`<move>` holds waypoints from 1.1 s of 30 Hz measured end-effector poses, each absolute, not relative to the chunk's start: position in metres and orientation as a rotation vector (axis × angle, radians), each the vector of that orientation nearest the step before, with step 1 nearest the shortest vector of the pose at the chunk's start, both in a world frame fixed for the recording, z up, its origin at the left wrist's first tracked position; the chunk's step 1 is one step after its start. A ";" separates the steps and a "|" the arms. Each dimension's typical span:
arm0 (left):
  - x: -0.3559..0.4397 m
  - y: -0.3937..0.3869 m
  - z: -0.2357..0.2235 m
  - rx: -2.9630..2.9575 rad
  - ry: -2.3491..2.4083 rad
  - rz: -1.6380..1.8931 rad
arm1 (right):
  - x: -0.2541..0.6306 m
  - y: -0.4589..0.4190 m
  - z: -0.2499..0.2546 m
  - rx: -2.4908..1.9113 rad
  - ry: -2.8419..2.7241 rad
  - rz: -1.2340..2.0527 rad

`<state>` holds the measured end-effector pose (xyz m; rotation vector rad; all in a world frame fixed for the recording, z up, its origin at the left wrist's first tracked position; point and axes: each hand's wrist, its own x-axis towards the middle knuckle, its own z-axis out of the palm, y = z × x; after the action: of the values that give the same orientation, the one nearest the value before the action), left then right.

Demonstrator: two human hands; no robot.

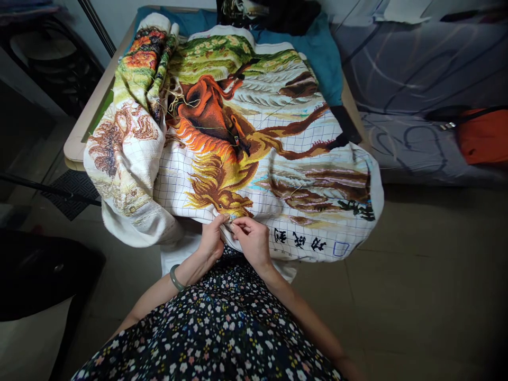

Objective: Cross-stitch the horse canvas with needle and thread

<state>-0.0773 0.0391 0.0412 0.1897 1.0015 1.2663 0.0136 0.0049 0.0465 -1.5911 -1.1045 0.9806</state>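
Note:
A large cross-stitch canvas point(174, 182) with a blue grid lies over the table and hangs off its near edge. Stitched on it is a brown and orange horse, its head point(234, 198) close to my fingers. My left hand point(211, 241) pinches the canvas's near edge between thumb and fingers. Beside it, my right hand point(256, 242) is closed, thumb and forefinger pressed together at the cloth near the horse's muzzle. What those fingertips hold is too small to make out. The rest of the canvas is bunched in a roll point(135, 121) at the left.
The wooden table point(75, 140) shows its rim at the left, with a teal cloth point(327, 63) under the canvas. Loose threads point(180, 100) lie on the stitching. Dark fabric point(289, 16) sits at the back. A grey patterned sofa point(400, 79) with an orange bag point(484, 136) stands right.

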 end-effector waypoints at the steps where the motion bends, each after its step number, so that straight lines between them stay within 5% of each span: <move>1: -0.077 0.039 0.041 0.188 0.999 1.263 | 0.013 0.005 0.046 -1.592 -1.094 0.984; 17: -0.081 0.033 0.030 0.053 0.950 1.223 | 0.011 0.009 0.056 -1.564 -0.917 1.066; 29: -0.082 0.032 0.028 0.107 0.914 1.192 | 0.027 0.029 0.071 -1.627 -1.372 1.078; 33: -0.081 0.032 0.033 0.130 0.908 1.240 | 0.037 0.033 0.079 -1.441 -1.050 1.060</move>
<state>-0.0808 0.0324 0.0327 0.1303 0.9079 1.2400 0.0373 0.0326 0.0788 -1.4409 -1.0501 1.0604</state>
